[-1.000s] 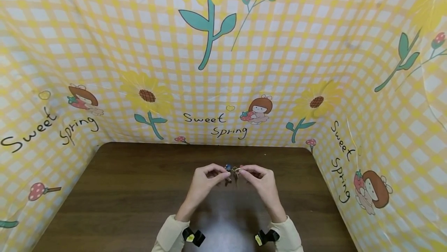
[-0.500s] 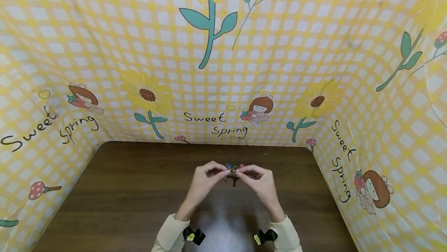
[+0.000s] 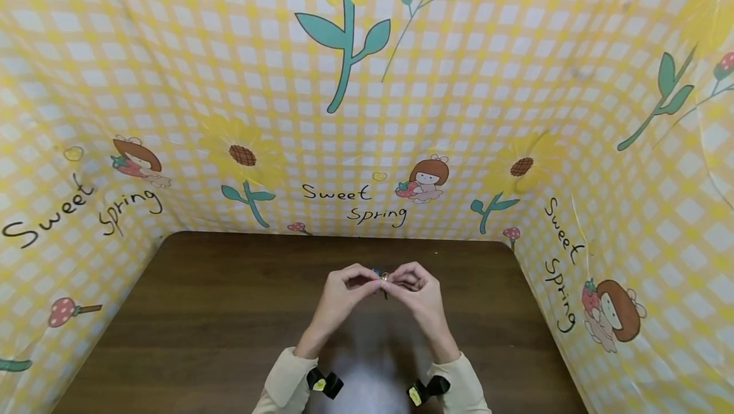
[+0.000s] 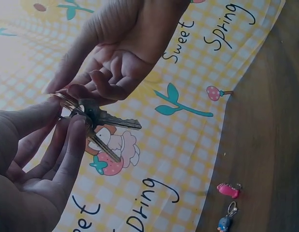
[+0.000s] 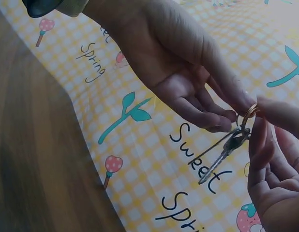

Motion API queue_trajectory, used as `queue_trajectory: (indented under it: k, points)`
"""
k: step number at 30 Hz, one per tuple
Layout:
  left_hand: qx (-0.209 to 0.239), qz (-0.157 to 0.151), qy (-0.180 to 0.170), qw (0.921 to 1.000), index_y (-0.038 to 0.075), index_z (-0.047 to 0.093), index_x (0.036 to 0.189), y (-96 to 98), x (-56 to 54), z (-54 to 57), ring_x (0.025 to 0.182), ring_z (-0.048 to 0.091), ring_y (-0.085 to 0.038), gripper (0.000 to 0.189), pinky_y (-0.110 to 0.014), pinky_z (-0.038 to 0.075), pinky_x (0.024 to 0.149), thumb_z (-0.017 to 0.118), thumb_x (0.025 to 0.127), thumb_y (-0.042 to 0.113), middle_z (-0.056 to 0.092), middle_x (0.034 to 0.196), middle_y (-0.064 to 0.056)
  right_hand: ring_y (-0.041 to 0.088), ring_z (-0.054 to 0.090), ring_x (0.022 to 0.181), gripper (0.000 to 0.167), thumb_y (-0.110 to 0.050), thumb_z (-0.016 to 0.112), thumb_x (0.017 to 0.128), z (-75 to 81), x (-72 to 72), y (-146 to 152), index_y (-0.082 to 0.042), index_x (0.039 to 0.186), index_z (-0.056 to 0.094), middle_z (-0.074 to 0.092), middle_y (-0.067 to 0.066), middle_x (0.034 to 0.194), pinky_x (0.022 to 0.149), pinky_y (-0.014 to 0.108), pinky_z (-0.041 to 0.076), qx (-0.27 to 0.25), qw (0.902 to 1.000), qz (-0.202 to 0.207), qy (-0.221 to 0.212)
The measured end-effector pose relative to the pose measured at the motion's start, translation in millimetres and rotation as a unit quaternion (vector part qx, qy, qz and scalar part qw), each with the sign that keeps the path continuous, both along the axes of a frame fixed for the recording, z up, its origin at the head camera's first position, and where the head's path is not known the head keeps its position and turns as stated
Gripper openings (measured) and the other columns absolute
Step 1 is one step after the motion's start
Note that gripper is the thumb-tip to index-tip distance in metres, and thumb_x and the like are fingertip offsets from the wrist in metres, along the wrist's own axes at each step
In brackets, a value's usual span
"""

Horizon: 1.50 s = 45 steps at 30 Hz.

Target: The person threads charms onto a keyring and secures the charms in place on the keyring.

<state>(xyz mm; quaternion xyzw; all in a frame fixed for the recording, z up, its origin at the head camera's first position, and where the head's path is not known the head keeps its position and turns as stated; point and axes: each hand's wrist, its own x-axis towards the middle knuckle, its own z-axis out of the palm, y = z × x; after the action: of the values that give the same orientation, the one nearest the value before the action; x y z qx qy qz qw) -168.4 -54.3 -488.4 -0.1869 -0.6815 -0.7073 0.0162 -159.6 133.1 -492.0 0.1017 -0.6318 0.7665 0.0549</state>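
Both hands meet in front of the body, fingertips together. In the left wrist view, my left hand (image 4: 36, 164) pinches a metal key ring (image 4: 65, 100) near two keys (image 4: 121, 121). My right hand (image 4: 132, 53) comes in from above and pinches the same ring, thumb and forefinger at its edge. From the right wrist view the ring looks gold, and the keys (image 5: 219, 162) hang down from it, one partly behind the other. In the head view, left hand (image 3: 344, 290) and right hand (image 3: 417, 290) cover most of the ring and keys.
On the dark wooden table (image 3: 218, 312), beyond the hands, lie a pink charm (image 4: 229, 190) and a blue charm (image 4: 224, 223) with a small ring. A yellow checked cloth (image 3: 367, 146) with printed flowers walls the table at the back and both sides.
The hands have drawn closer together, and the right hand's fingers have lifted and shifted left. The keys, which hung in plain sight in the head view, are now mostly covered.
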Motion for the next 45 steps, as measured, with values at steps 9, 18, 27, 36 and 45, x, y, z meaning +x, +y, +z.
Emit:
queue_trajectory:
  k: [9,18,27,36,45]
  points:
    - [-0.007,0.012,0.003,0.9999,0.002,0.080,0.100,-7.2,0.5,3.1,0.090,0.072,-0.032,0.007,-0.039,0.064,0.083,0.079,0.096,0.008,0.072,0.099,-0.013,0.010,0.073,0.088,0.023,0.008,0.078,0.091,2.5,0.0,1.5,0.015,0.110,0.069,0.077,0.006,0.094,0.081,0.023,0.061,0.032,0.9992,-0.016,0.018]
    - [-0.002,0.028,0.003,0.9996,-0.001,0.079,0.101,-13.9,0.3,6.5,0.083,0.073,-0.024,0.011,-0.036,0.064,0.079,0.078,0.097,0.009,0.075,0.095,-0.015,0.016,0.070,0.088,0.018,0.001,0.073,0.098,3.1,0.6,8.4,0.005,0.115,0.077,0.074,0.026,0.103,0.075,0.019,0.056,0.142,0.9807,-0.028,0.132]
    - [-0.001,0.027,-0.019,0.9995,-0.001,0.078,0.103,-14.7,2.6,10.5,0.080,0.073,-0.015,0.013,-0.027,0.061,0.076,0.077,0.099,0.012,0.076,0.095,-0.016,0.011,0.067,0.088,0.010,-0.001,0.068,0.102,6.9,1.9,9.1,0.005,0.109,0.073,0.073,0.014,0.102,0.076,0.023,0.056,0.146,0.9817,-0.020,0.120]
    - [0.025,0.014,-0.033,0.9990,-0.008,0.075,0.105,-12.5,5.4,18.2,0.082,0.075,-0.015,0.015,-0.030,0.063,0.080,0.076,0.099,0.006,0.075,0.100,-0.022,0.015,0.068,0.088,0.009,-0.001,0.065,0.104,9.8,2.8,9.5,0.005,0.107,0.072,0.071,0.021,0.099,0.079,0.025,0.059,0.127,0.9853,-0.011,0.114]
    - [0.022,0.010,-0.026,0.9994,-0.005,0.075,0.105,-11.5,7.9,23.2,0.086,0.075,-0.016,0.013,-0.033,0.064,0.082,0.075,0.099,0.005,0.075,0.101,-0.017,0.012,0.069,0.085,0.010,0.005,0.060,0.105,11.1,3.6,10.8,0.012,0.108,0.066,0.069,0.029,0.097,0.078,0.025,0.060,0.104,0.9847,0.032,0.136]
